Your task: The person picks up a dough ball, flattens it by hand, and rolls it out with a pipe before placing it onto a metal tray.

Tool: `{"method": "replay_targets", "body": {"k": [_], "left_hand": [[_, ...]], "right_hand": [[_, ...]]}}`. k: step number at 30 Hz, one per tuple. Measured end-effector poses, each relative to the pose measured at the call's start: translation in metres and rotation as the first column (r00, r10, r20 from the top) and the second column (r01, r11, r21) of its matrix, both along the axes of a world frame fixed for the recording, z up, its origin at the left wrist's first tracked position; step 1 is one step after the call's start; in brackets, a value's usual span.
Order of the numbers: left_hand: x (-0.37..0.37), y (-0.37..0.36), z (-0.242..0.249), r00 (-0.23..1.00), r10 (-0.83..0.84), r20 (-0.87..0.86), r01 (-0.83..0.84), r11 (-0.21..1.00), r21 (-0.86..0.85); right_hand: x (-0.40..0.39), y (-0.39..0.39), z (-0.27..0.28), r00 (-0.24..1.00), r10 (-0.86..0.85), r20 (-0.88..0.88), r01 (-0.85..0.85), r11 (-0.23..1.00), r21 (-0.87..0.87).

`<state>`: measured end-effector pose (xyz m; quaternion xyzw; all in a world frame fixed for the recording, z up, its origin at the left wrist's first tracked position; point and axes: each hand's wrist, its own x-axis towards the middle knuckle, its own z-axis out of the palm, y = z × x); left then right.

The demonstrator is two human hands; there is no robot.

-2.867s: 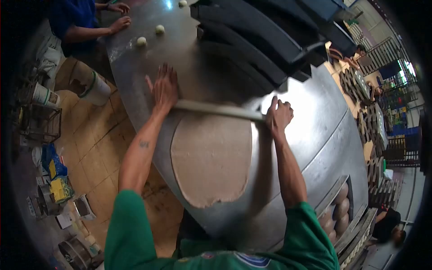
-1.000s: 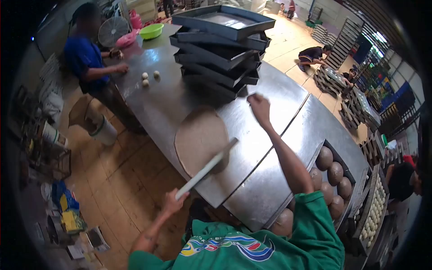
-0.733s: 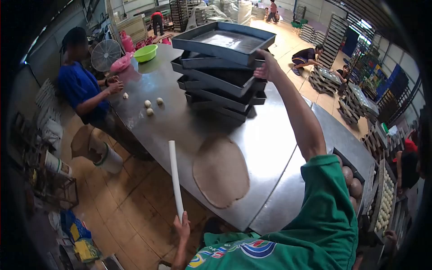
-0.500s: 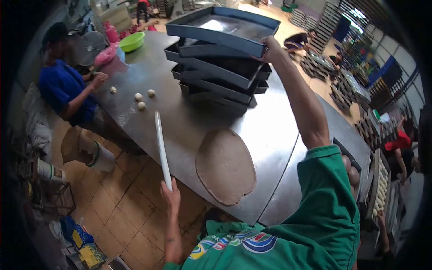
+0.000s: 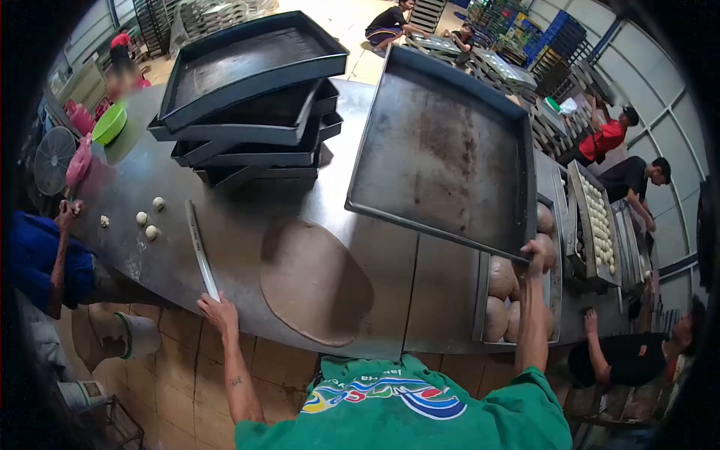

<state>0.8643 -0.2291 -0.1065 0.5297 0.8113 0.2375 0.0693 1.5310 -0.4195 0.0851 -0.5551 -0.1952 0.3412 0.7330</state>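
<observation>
My right hand [image 5: 534, 253] grips the near right corner of a dark metal baking tray [image 5: 442, 150], which is tilted above the table and the dough box. My left hand [image 5: 219, 309] is closed around the near end of a long white plastic pipe [image 5: 199, 251], whose far part reaches over the steel table. Between my hands, a flat oval sheet of brown dough [image 5: 311, 289] lies on the tabletop, partly in shadow. Behind it stands a crooked stack of baking trays [image 5: 247, 135]. Under the held tray, a box [image 5: 559, 300] contains several round brown dough balls [image 5: 498, 276].
Several small pale dough balls [image 5: 142, 218] lie on the steel table [image 5: 382, 262] at the left. A co-worker in blue [image 5: 49, 251] stands there, near a green basin [image 5: 110, 124]. At the right, a tray of pale dough pieces [image 5: 598, 217] sits near other people.
My right hand has lifted a tray off the stack and brought it rightward and nearer. The pipe stays in my left hand. My view has turned to the right.
</observation>
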Motion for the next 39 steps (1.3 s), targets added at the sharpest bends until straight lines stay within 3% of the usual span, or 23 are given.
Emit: {"method": "replay_targets", "body": {"k": [3, 5, 6, 8, 10, 13, 14, 15, 16, 17, 18, 19, 21, 22, 23, 25, 27, 29, 32, 33, 34, 37, 39], "left_hand": [[0.027, 0.001, 0.036, 0.964, 0.147, -0.221, -0.148, 0.989, 0.015], [0.036, 0.007, 0.048, 0.965, 0.158, -0.209, -0.150, 0.987, 0.053], [0.047, 0.007, 0.058, 0.983, 0.096, -0.157, -0.075, 0.988, 0.136], [0.067, -0.004, 0.076, 0.991, 0.058, -0.123, -0.030, 0.975, 0.221], [0.083, -0.026, 0.092, 0.997, -0.056, -0.056, 0.072, 0.942, 0.329], [0.066, -0.083, 0.091, 0.997, -0.052, -0.061, 0.070, 0.939, 0.337], [0.057, -0.107, 0.089, 0.998, -0.016, -0.063, 0.036, 0.946, 0.322], [0.045, -0.133, 0.082, 0.995, 0.072, -0.076, -0.046, 0.951, 0.305], [0.031, -0.162, 0.075, 0.992, 0.129, 0.015, -0.128, 0.950, 0.286], [0.018, -0.184, 0.069, 0.977, 0.186, 0.106, -0.208, 0.941, 0.269], [0.014, -0.196, 0.064, 0.969, 0.228, 0.097, -0.246, 0.931, 0.271], [0.014, -0.204, 0.059, 0.944, 0.236, 0.230, -0.295, 0.917, 0.269], [0.038, -0.190, 0.059, 0.933, 0.109, 0.343, -0.228, 0.917, 0.328], [0.064, -0.157, 0.067, 0.948, -0.013, 0.319, -0.115, 0.919, 0.378], [0.084, -0.126, 0.074, 0.964, -0.154, 0.218, 0.059, 0.921, 0.386], [0.114, -0.062, 0.080, 0.890, -0.337, 0.308, 0.294, 0.939, 0.177], [0.123, 0.007, 0.038, 0.864, -0.490, 0.118, 0.452, 0.857, 0.246], [0.131, 0.053, 0.007, 0.895, -0.446, -0.002, 0.432, 0.866, 0.251], [0.132, 0.088, 0.006, 0.875, -0.473, -0.099, 0.483, 0.845, 0.231], [0.130, 0.091, 0.017, 0.833, -0.546, -0.090, 0.552, 0.806, 0.211], [0.126, 0.091, 0.023, 0.787, -0.586, 0.193, 0.563, 0.810, 0.164], [0.119, 0.074, 0.052, 0.612, -0.594, 0.523, 0.640, 0.760, 0.115], [0.121, 0.073, 0.053, 0.608, -0.582, 0.540, 0.589, 0.786, 0.185]], "right_hand": [[0.026, 0.010, -0.048, 0.996, -0.011, -0.089, 0.010, 1.000, -0.018], [0.033, 0.054, -0.079, 0.990, -0.058, -0.129, 0.051, 0.997, -0.054], [-0.006, 0.072, -0.041, 0.988, -0.155, 0.010, 0.156, 0.982, -0.105], [0.038, 0.123, -0.129, 0.982, -0.122, -0.144, 0.111, 0.991, -0.080], [0.068, 0.154, -0.190, 0.994, -0.101, -0.029, 0.096, 0.985, -0.145], [0.080, 0.166, -0.196, 0.999, -0.039, 0.014, 0.041, 0.983, -0.180], [0.101, 0.173, -0.221, 0.968, -0.035, 0.247, 0.052, 0.997, -0.063], [0.105, 0.177, -0.210, 0.971, -0.040, 0.236, 0.141, 0.891, -0.431], [0.129, 0.186, -0.236, 0.951, -0.008, 0.309, 0.155, 0.877, -0.456], [0.100, 0.174, -0.182, 0.914, -0.123, 0.386, 0.304, 0.838, -0.454], [0.093, 0.165, -0.163, 0.736, -0.020, 0.677, 0.343, 0.873, -0.347], [0.055, 0.167, -0.139, 0.033, -0.169, 0.985, 0.722, 0.686, 0.093], [-0.034, 0.175, -0.085, 0.470, -0.106, 0.876, 0.093, 0.993, 0.070], [-0.080, 0.188, -0.089, 0.511, 0.166, 0.844, -0.106, 0.986, -0.129], [-0.124, 0.198, -0.086, 0.542, 0.462, 0.702, -0.495, 0.851, -0.178], [-0.192, 0.249, -0.141, 0.239, 0.529, 0.814, -0.790, 0.594, -0.154], [-0.251, 0.284, -0.166, 0.129, 0.628, 0.767, -0.784, 0.539, -0.309], [-0.288, 0.323, -0.186, -0.132, 0.708, 0.694, -0.664, 0.456, -0.592], [-0.315, 0.354, -0.189, -0.298, 0.624, 0.723, -0.521, 0.528, -0.671], [-0.317, 0.362, -0.180, -0.220, 0.751, 0.623, -0.710, 0.315, -0.630], [-0.321, 0.364, -0.173, -0.175, 0.864, 0.472, -0.860, 0.099, -0.500], [-0.325, 0.370, -0.163, -0.278, 0.777, 0.565, -0.906, -0.016, -0.423], [-0.331, 0.376, -0.170, -0.345, 0.682, 0.645, -0.912, -0.079, -0.403]]}}
